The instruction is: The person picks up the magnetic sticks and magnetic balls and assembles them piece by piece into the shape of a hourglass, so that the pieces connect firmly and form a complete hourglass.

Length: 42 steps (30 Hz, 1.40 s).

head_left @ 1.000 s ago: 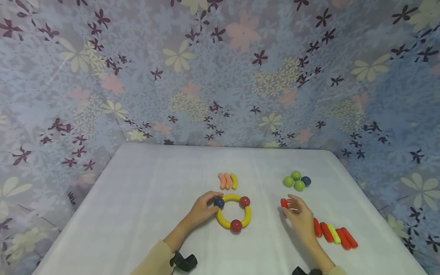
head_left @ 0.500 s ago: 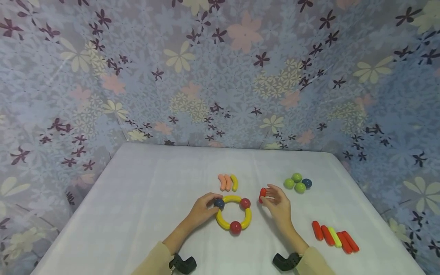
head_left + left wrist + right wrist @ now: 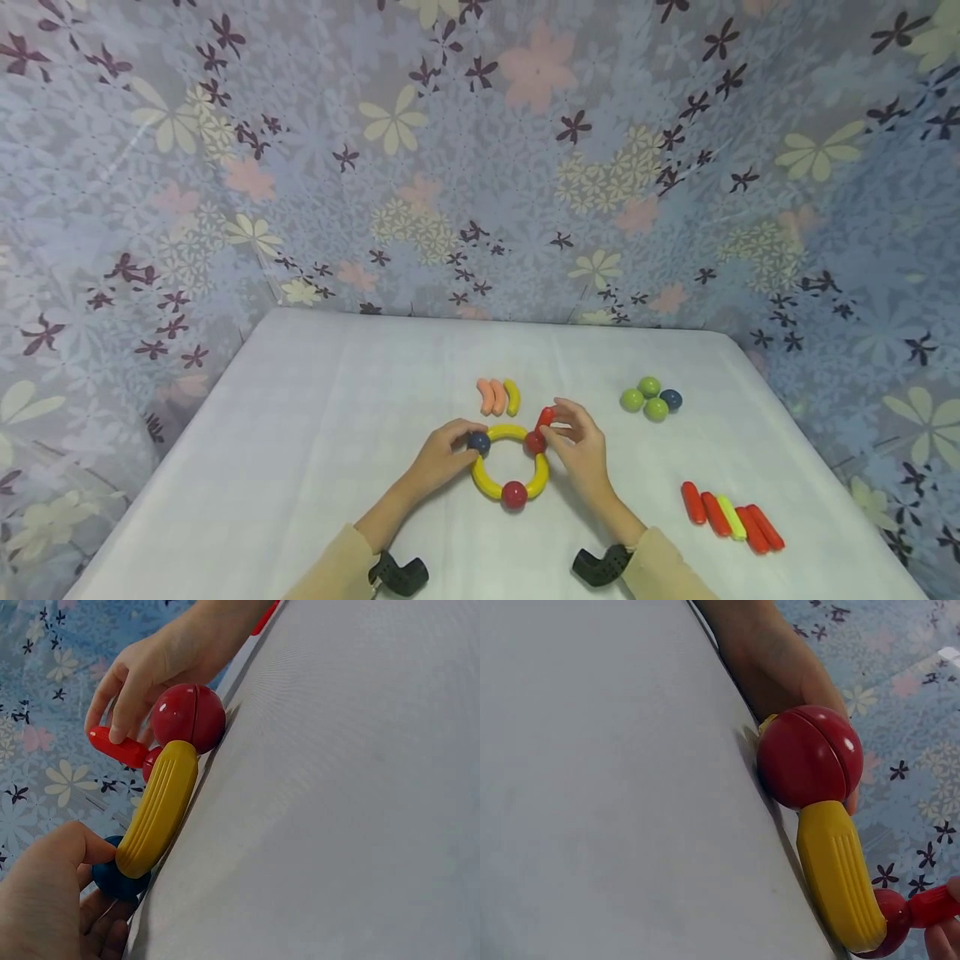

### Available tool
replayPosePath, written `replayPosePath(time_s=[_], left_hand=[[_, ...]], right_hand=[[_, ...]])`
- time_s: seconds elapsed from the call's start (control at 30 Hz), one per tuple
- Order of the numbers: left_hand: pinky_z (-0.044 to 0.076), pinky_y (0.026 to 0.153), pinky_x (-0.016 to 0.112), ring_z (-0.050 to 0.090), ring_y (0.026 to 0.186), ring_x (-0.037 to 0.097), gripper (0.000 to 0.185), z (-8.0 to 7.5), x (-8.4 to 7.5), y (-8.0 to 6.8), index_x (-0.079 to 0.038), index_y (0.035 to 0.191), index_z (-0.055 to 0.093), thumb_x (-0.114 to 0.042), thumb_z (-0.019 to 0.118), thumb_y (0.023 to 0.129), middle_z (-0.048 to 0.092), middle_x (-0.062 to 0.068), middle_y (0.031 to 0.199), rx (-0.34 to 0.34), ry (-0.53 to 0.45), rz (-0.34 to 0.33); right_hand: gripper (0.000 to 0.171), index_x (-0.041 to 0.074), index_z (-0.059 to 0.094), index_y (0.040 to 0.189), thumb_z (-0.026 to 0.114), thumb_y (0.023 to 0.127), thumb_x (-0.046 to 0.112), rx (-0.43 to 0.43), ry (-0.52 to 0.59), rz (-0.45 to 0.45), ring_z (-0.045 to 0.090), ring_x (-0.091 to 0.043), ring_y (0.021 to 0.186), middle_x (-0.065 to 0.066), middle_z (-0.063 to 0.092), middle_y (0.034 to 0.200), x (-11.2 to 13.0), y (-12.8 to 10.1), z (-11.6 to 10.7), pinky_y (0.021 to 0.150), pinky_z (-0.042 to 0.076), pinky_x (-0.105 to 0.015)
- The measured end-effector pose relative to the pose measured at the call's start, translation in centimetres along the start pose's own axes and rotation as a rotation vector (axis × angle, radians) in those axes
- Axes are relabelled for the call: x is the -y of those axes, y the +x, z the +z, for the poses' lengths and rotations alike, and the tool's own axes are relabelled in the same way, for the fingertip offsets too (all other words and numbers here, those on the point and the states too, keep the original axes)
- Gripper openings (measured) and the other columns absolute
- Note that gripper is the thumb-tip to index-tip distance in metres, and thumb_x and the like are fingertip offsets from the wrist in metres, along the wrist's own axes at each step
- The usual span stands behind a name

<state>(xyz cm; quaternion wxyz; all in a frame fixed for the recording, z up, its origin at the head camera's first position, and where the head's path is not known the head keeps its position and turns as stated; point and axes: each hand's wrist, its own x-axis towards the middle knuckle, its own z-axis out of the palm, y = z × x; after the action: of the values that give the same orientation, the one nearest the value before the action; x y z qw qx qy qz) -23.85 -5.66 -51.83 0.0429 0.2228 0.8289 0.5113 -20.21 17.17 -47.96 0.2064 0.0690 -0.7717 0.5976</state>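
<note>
A ring of three curved yellow rods point(image 3: 541, 475) joined by balls lies on the white table. My left hand point(image 3: 437, 460) pinches the dark blue ball point(image 3: 479, 442) at the ring's left. Between thumb and fingers of my right hand point(image 3: 583, 454) is a short red rod point(image 3: 547, 416), standing tilted up. Its lower end meets the red ball point(image 3: 894, 922) at the ring's upper right, as the right wrist view shows; whether it is fixed there I cannot tell. Nearest me on the ring sits another red ball point(image 3: 514, 496), untouched by either hand.
Behind the ring lie two pink curved rods point(image 3: 492, 397) and a yellow one point(image 3: 512, 398). Several green balls point(image 3: 632, 400) and a dark blue ball point(image 3: 672, 400) are grouped back right. Several red rods point(image 3: 693, 502) and a yellow-green rod point(image 3: 731, 517) lie at right.
My right hand has carried the red rod leftward from beside the rod row to the ring's upper right red ball. My left hand has stayed on the blue ball.
</note>
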Motion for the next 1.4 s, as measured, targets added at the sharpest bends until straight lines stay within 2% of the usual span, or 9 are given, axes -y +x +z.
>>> replayPosePath(time_s=[0.23, 0.4, 0.6, 0.73, 0.9, 1.13, 1.2, 1.27, 1.4], left_hand=[[0.045, 0.103, 0.039, 0.057, 0.119, 0.021, 0.035, 0.2, 0.2, 0.0, -0.014, 0.118, 0.063, -0.011, 0.060, 0.084, 0.064, 0.002, 0.118, 0.002, 0.005, 0.006], [0.045, 0.104, 0.039, 0.057, 0.119, 0.021, 0.035, 0.3, 0.1, 0.0, -0.013, 0.119, 0.063, -0.011, 0.061, 0.084, 0.064, 0.003, 0.119, 0.005, -0.005, 0.010], [0.045, 0.103, 0.039, 0.057, 0.119, 0.020, 0.036, 0.2, 0.0, -0.3, -0.014, 0.120, 0.063, -0.011, 0.061, 0.084, 0.064, 0.002, 0.120, 0.005, 0.009, 0.011], [0.045, 0.104, 0.040, 0.057, 0.118, 0.019, 0.036, 0.0, 0.0, -0.4, -0.013, 0.120, 0.063, -0.011, 0.062, 0.084, 0.064, 0.002, 0.118, -0.003, 0.011, 0.004], [0.043, 0.105, 0.039, 0.057, 0.117, 0.017, 0.036, 0.1, 0.0, -0.3, -0.015, 0.120, 0.063, -0.012, 0.063, 0.084, 0.064, 0.000, 0.117, 0.005, 0.017, 0.001], [0.046, 0.101, 0.039, 0.058, 0.111, 0.017, 0.037, 0.2, -0.1, -0.2, -0.015, 0.115, 0.065, -0.011, 0.067, 0.078, 0.063, 0.000, 0.111, -0.018, 0.045, 0.025], [0.048, 0.098, 0.036, 0.058, 0.107, 0.016, 0.037, 0.2, -0.1, -0.2, -0.016, 0.115, 0.066, -0.012, 0.069, 0.078, 0.063, -0.001, 0.109, -0.015, 0.055, 0.036], [0.049, 0.094, 0.032, 0.058, 0.103, 0.013, 0.037, 0.2, 0.0, -0.1, -0.016, 0.115, 0.066, -0.014, 0.071, 0.078, 0.063, -0.002, 0.107, -0.012, 0.074, 0.045], [0.047, 0.087, 0.025, 0.056, 0.098, 0.010, 0.038, 0.2, 0.3, -0.1, -0.019, 0.117, 0.067, -0.019, 0.072, 0.079, 0.062, -0.006, 0.104, 0.000, 0.091, 0.041]], right_hand=[[0.042, -0.003, 0.057, 0.121, 0.069, 0.081, -0.005, 0.081, -0.117, -0.060, 0.064, -0.021, 0.094, -0.018, 0.066, 0.107, 0.7, -0.5, 0.1, 0.083, 0.056, -0.038], [0.039, -0.005, 0.058, 0.118, 0.068, 0.080, -0.009, 0.036, -0.110, -0.106, 0.062, -0.024, 0.095, -0.018, 0.066, 0.104, 0.6, -0.5, 0.1, 0.078, 0.057, -0.032], [0.038, -0.005, 0.059, 0.116, 0.069, 0.080, -0.007, 0.042, -0.099, -0.083, 0.062, -0.017, 0.094, -0.018, 0.066, 0.105, 0.5, -0.7, 0.1, 0.076, 0.056, -0.026], [0.036, -0.006, 0.059, 0.115, 0.068, 0.080, -0.007, 0.029, -0.075, -0.087, 0.063, -0.019, 0.092, -0.021, 0.066, 0.102, 0.5, -0.7, -0.1, 0.074, 0.054, -0.021], [0.023, -0.006, 0.062, 0.106, 0.063, 0.084, -0.007, -0.065, -0.095, -0.100, 0.063, -0.019, 0.086, -0.022, 0.067, 0.094, 0.5, -1.2, -1.5, 0.071, 0.050, -0.016], [0.019, -0.005, 0.065, 0.103, 0.061, 0.085, -0.008, -0.232, -0.188, -0.008, 0.060, -0.004, 0.083, -0.020, 0.067, 0.092, 0.2, -2.8, -5.3, 0.070, 0.046, -0.010], [0.018, -0.005, 0.066, 0.101, 0.062, 0.084, -0.008, -0.316, -0.236, 0.021, 0.058, 0.003, 0.079, -0.011, 0.068, 0.087, -0.5, -3.1, -6.8, 0.067, 0.045, -0.007], [0.016, -0.003, 0.067, 0.098, 0.063, 0.084, -0.005, -0.403, -0.296, 0.052, 0.055, 0.009, 0.075, 0.007, 0.067, 0.082, -1.6, -3.4, -8.3, 0.064, 0.043, -0.005], [0.013, -0.002, 0.068, 0.093, 0.064, 0.081, -0.004, -0.544, -0.427, 0.068, 0.050, 0.017, 0.070, 0.034, 0.053, 0.076, -3.1, -4.4, -11.1, 0.062, 0.040, -0.001]])
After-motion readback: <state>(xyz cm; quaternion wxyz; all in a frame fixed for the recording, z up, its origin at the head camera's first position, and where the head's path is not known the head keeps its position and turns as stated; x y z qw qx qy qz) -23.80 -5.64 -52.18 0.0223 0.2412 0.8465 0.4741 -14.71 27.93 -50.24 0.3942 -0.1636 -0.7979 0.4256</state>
